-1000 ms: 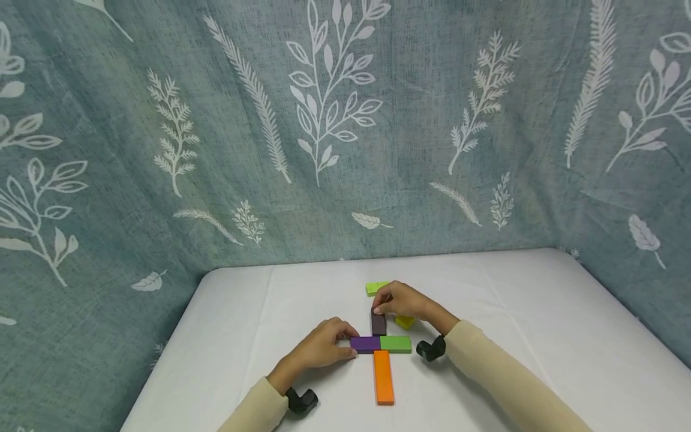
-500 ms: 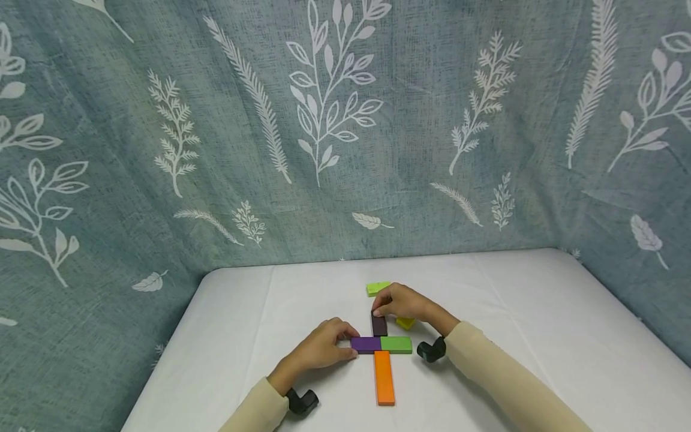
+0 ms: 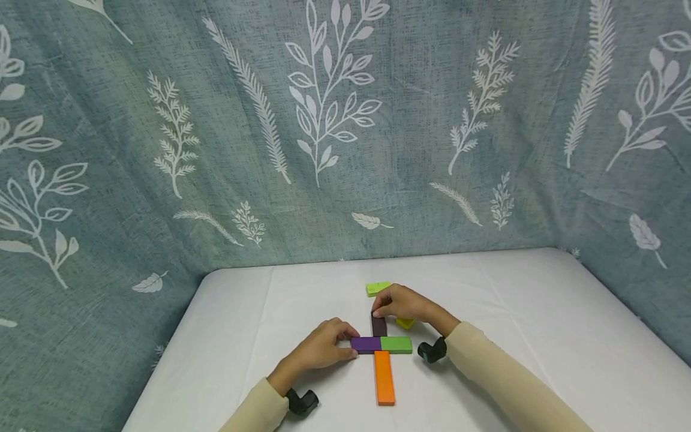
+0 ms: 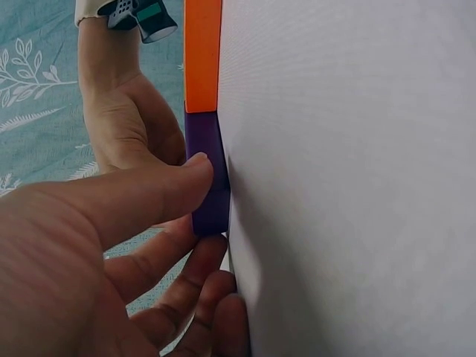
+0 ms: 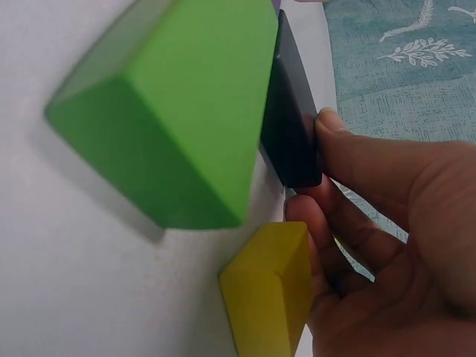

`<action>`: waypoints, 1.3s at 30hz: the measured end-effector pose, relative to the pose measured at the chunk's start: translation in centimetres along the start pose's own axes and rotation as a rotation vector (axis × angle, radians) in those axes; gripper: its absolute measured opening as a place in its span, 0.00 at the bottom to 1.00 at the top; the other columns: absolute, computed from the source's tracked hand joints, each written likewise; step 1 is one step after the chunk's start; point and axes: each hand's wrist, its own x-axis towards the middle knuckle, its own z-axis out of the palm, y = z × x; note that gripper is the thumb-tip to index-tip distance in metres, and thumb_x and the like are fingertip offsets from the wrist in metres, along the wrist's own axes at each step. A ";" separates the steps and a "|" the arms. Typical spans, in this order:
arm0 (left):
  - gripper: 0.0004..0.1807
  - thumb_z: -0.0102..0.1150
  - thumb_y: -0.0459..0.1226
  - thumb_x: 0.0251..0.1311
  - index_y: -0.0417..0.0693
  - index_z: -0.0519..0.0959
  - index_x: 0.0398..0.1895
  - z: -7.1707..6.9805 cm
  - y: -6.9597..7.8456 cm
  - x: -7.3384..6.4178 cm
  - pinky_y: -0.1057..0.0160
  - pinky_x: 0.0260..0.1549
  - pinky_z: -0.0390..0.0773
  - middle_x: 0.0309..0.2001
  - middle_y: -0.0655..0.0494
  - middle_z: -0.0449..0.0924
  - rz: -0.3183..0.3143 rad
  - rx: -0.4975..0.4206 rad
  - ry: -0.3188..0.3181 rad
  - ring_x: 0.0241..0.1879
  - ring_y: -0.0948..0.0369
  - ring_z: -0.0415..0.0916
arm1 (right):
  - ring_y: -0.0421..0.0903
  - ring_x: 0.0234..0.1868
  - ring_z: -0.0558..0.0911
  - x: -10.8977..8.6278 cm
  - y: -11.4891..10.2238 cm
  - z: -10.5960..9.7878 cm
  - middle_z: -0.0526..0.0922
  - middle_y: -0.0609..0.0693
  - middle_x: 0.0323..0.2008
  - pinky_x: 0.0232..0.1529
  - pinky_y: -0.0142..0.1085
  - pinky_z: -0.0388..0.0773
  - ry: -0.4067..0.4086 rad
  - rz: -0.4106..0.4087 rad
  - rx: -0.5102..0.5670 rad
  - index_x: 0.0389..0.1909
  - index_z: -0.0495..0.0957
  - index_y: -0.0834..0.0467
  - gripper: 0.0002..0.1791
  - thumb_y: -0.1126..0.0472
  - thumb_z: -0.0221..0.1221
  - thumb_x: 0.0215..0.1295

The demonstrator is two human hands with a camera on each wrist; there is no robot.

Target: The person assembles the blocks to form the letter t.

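Note:
My left hand (image 3: 324, 343) holds the outer end of a purple block (image 3: 366, 344), thumb along the near side and fingers at the far side. In the left wrist view the thumb rests against the purple block (image 4: 205, 137). With thumb and fingers my right hand (image 3: 406, 302) grips the far end of a dark block (image 3: 379, 326), which points away from the body. The near end of the dark block lies at the join of the purple block and a bright green block (image 3: 396, 344). An orange block (image 3: 384, 378) extends toward the body from that same join.
Partly under the right hand lies a yellow block (image 3: 405, 323); it shows close to the fingers in the right wrist view. Lime green pieces (image 3: 376, 288) lie beyond that hand. A white-covered table (image 3: 259, 324) meets a leaf-patterned teal curtain (image 3: 345, 228) at the back.
The right hand and the dark block have shifted very slightly toward the purple and green blocks. My left hand stays in place on the purple block.

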 end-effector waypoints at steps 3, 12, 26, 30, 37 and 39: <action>0.15 0.71 0.41 0.58 0.50 0.83 0.47 0.1 0.0 0.0 0.66 0.43 0.71 0.44 0.57 0.79 0.004 -0.001 0.001 0.43 0.61 0.73 | 0.42 0.39 0.75 -0.1 -0.1 0.0 0.86 0.44 0.36 0.46 0.38 0.72 -0.002 0.006 -0.002 0.36 0.86 0.54 0.04 0.59 0.64 0.66; 0.15 0.71 0.41 0.58 0.50 0.83 0.47 0.1 0.1 0.0 0.66 0.43 0.71 0.44 0.57 0.80 0.008 0.013 0.014 0.43 0.61 0.72 | 0.42 0.38 0.74 -0.2 -0.2 0.0 0.86 0.45 0.36 0.45 0.38 0.71 0.005 -0.012 -0.018 0.35 0.86 0.54 0.04 0.58 0.64 0.66; 0.14 0.71 0.42 0.58 0.51 0.83 0.47 0.2 -0.1 0.0 0.65 0.43 0.70 0.43 0.58 0.79 -0.021 0.002 0.006 0.43 0.61 0.71 | 0.42 0.39 0.75 -0.4 -0.3 0.1 0.86 0.43 0.35 0.47 0.38 0.71 0.010 0.011 -0.011 0.35 0.86 0.53 0.04 0.58 0.64 0.67; 0.15 0.71 0.43 0.58 0.52 0.83 0.47 0.2 0.0 0.0 0.65 0.43 0.69 0.43 0.58 0.78 -0.030 0.012 0.005 0.43 0.61 0.71 | 0.42 0.38 0.75 -0.4 -0.3 0.2 0.85 0.42 0.34 0.47 0.39 0.70 0.015 0.032 -0.014 0.34 0.86 0.51 0.03 0.58 0.64 0.67; 0.15 0.71 0.43 0.58 0.53 0.83 0.47 0.2 0.0 0.0 0.64 0.44 0.70 0.44 0.58 0.79 -0.031 0.014 0.011 0.44 0.61 0.71 | 0.43 0.39 0.75 -0.4 -0.3 0.3 0.85 0.42 0.35 0.48 0.40 0.71 0.025 0.027 -0.025 0.35 0.85 0.51 0.03 0.58 0.64 0.67; 0.15 0.71 0.43 0.58 0.52 0.83 0.47 0.2 -0.1 0.0 0.64 0.44 0.70 0.44 0.58 0.79 -0.027 0.013 0.011 0.44 0.62 0.71 | 0.42 0.40 0.75 -0.5 -0.3 0.3 0.85 0.42 0.35 0.49 0.41 0.71 0.026 0.027 -0.031 0.36 0.85 0.52 0.03 0.58 0.64 0.67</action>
